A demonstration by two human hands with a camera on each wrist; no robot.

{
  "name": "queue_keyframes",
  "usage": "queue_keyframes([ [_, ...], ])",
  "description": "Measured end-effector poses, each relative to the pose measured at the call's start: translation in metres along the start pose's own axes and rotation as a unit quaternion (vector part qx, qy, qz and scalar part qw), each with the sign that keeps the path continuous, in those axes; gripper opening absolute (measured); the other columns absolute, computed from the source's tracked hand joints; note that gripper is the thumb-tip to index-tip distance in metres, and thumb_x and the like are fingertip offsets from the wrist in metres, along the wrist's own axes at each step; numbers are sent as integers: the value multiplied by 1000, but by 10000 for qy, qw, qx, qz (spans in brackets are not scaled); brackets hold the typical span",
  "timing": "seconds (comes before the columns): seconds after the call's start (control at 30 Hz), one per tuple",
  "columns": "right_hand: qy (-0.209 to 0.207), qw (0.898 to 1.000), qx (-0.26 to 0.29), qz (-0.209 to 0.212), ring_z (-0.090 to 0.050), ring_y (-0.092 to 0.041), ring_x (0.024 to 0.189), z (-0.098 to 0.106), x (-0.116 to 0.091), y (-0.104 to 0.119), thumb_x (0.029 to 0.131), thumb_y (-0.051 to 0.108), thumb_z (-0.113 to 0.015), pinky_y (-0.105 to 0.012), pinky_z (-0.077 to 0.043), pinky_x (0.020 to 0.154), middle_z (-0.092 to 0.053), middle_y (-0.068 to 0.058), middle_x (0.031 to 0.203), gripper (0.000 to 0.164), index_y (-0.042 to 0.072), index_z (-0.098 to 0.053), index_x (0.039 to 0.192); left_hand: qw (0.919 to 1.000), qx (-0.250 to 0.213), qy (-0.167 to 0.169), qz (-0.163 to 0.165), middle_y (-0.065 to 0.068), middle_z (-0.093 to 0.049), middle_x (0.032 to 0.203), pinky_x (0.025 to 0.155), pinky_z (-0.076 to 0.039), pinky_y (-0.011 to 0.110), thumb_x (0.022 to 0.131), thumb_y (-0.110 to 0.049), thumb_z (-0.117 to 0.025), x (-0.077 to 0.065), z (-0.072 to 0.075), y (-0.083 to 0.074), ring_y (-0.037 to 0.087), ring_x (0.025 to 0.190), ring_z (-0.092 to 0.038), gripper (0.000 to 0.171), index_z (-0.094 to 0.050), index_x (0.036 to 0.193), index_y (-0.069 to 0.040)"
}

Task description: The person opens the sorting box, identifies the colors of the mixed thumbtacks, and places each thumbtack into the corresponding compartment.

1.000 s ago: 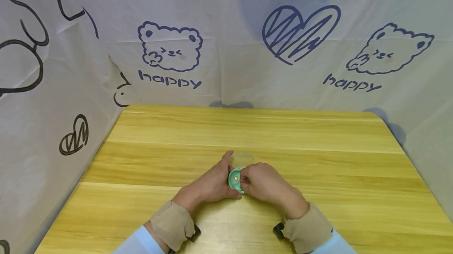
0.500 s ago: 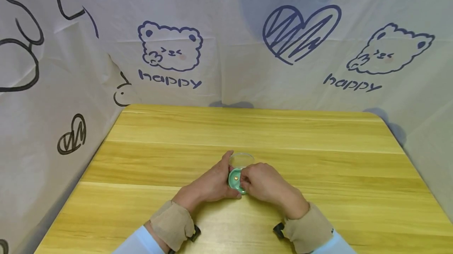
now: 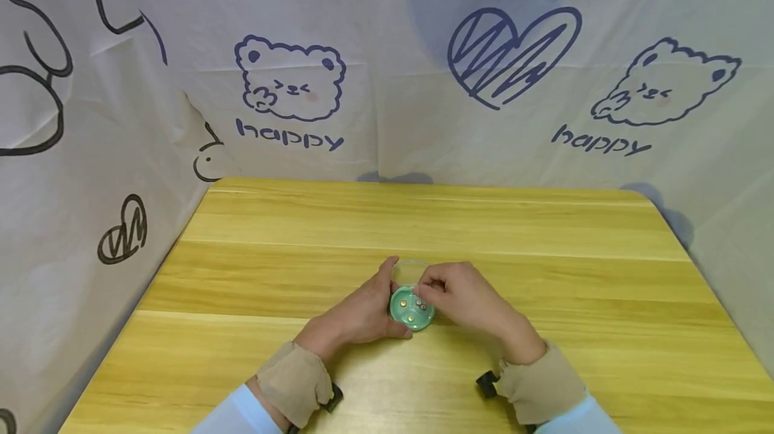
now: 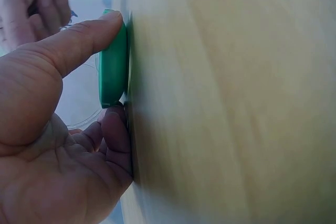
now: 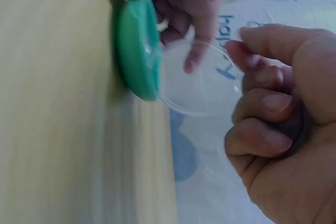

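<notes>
A small round green case (image 3: 396, 316) lies on the table with its clear lid (image 5: 197, 85) raised at the far side. In it are several tiny pieces: a gold one (image 3: 403, 303), another gold one (image 3: 410, 318) and two pinkish ones (image 3: 420, 305). My left hand (image 3: 365, 310) grips the case from the left, thumb on the near rim and other fingers behind it. My right hand (image 3: 462, 299) is over the far right rim, fingers curled, thumb and index tips close together, overlapping the lid's rim in the right wrist view. I cannot tell whether they pinch anything.
The wooden table (image 3: 290, 219) spreads around the case on every side. White cloth (image 3: 411, 118) with drawn bears and hearts hangs behind it and along both sides.
My right hand has lifted out of the case and shifted slightly right and away from me, uncovering more pieces inside. My left hand keeps its grip in place.
</notes>
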State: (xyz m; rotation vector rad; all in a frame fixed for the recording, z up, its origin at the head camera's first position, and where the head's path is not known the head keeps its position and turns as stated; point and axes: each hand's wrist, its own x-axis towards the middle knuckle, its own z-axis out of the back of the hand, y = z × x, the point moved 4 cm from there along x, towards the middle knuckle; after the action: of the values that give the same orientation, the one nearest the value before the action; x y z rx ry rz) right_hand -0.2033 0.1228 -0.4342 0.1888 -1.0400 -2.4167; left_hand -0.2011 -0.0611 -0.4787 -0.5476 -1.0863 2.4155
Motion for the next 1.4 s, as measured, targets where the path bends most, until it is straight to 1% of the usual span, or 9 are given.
queue_keyframes([
  [0.2, -1340, 9849, 617, -901, -41, -11, 54, 18, 1, -13, 106, 25, -64, -27, -37, 56, -47, 5, 62, 29, 11, -69, 81, 10000, -1, -77, 36, 8, -57, 125, 108, -45, 45, 80, -27, -95, 0, 0, 0, 19, 110, -58, 126, -7, 166, -2],
  [0.33, -1651, 9729, 725, -1444, -40, -14, 54, 18, 3, -23, 107, 31, -63, -28, -36, 56, -47, 0, 63, 36, 4, -68, 83, 9999, 3, -105, 47, 10, -57, 126, 110, -44, 45, 79, -28, -95, 0, 1, 1, 20, 112, -58, 126, -7, 166, -1],
  [0.47, -1434, 9699, 867, -1766, -45, -16, 61, 14, 6, -32, 108, 35, -61, -28, -38, 57, -73, -10, 90, 39, 1, -75, 93, 9999, -3, -111, 33, 10, -57, 126, 110, -44, 46, 79, -28, -95, 0, 1, 0, 20, 112, -58, 126, -8, 166, -1],
  [0.57, -1219, 9714, 896, -1831, -54, -20, 77, 11, 8, -36, 109, 36, -58, -30, -44, 67, -76, -14, 108, 41, 2, -79, 104, 10000, -14, -92, 13, 10, -57, 125, 110, -44, 46, 79, -27, -95, 0, 1, -1, 20, 112, -58, 126, -8, 166, 0],
  [0.7, -1063, 9720, 997, -1842, -57, -24, 89, 8, 9, -39, 111, 39, -54, -35, -45, 78, -68, -15, 91, 45, 4, -81, 106, 10000, -10, -56, 23, 9, -57, 126, 110, -45, 45, 80, -28, -95, 0, 1, 0, 19, 112, -58, 126, -7, 166, -1],
  [0.87, -1037, 9713, 1128, -1822, -59, -24, 95, 6, 9, -41, 110, 42, -56, -36, -45, 82, -72, -12, 97, 47, 5, -82, 100, 10000, -20, -41, 59, 8, -57, 126, 109, -45, 45, 80, -28, -95, 0, 1, 0, 19, 111, -58, 126, -7, 167, -2],
  [1.17, -708, 9697, 1449, -1836, -49, -18, 78, 6, 7, -39, 104, 36, -69, -30, -40, 68, -69, -10, 91, 38, 0, -77, 91, 9999, 17, -17, 102, 13, -57, 134, 112, -44, 45, 81, -29, -94, -1, 1, -2, 22, 119, -58, 126, -5, 168, -4],
  [1.33, -274, 9774, 1376, -1582, -45, -18, 74, 9, 7, -39, 102, 31, -71, -28, -37, 64, -59, -4, 80, 32, 1, -78, 92, 9999, -7, -4, 157, 16, -59, 138, 113, -44, 45, 81, -28, -94, -1, 1, -2, 25, 124, -59, 127, -5, 168, -5],
  [1.4, -55, 9811, 1280, -1451, -48, -17, 76, 9, 6, -38, 101, 31, -72, -28, -40, 67, -63, -3, 83, 28, 4, -79, 96, 9999, -9, -8, 149, 18, -57, 141, 114, -43, 46, 81, -28, -94, -1, 2, -2, 26, 128, -58, 127, -5, 168, -5],
])
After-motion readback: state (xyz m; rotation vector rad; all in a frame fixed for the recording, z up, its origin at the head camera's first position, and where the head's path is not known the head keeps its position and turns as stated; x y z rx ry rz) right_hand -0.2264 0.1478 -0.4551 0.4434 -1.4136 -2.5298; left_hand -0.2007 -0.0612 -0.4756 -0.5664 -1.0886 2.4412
